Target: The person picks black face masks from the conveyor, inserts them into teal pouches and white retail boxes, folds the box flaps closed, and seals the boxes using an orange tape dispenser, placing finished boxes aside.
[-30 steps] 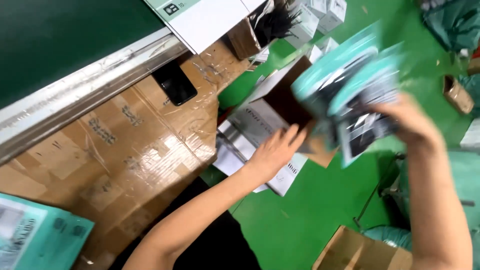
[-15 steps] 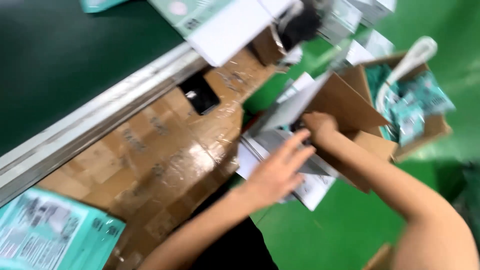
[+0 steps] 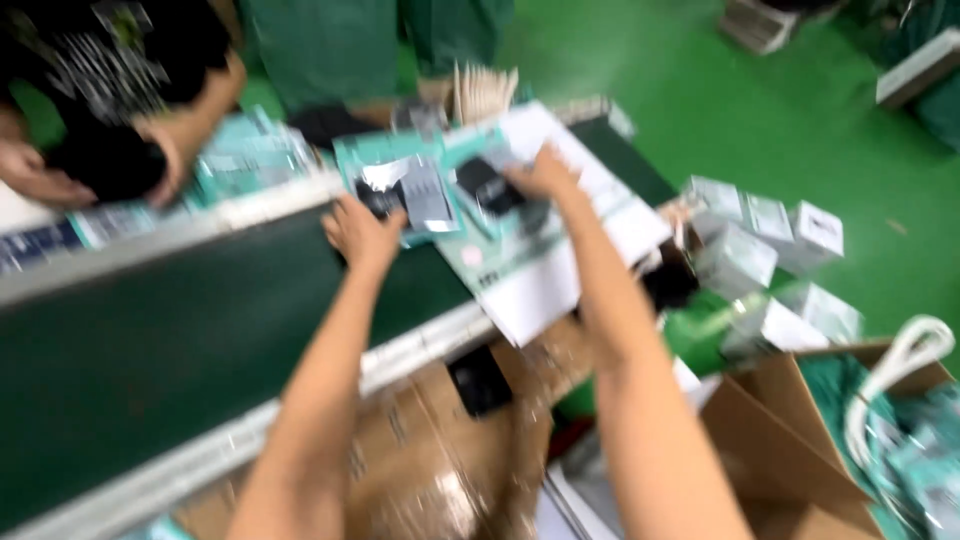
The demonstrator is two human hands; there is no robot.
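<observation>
Reaching both arms out over the belt (image 3: 150, 340), I see my left hand (image 3: 362, 232) and right hand (image 3: 540, 175) each clamped on teal packs (image 3: 420, 190).

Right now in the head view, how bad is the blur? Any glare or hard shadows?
Head view: heavy motion blur across the frame; left hand, right hand and the teal packages are smeared, print unreadable. Lighting is even and diffuse; no hard shadows or strong glare, only faint sheen on the taped cardboard.
</observation>
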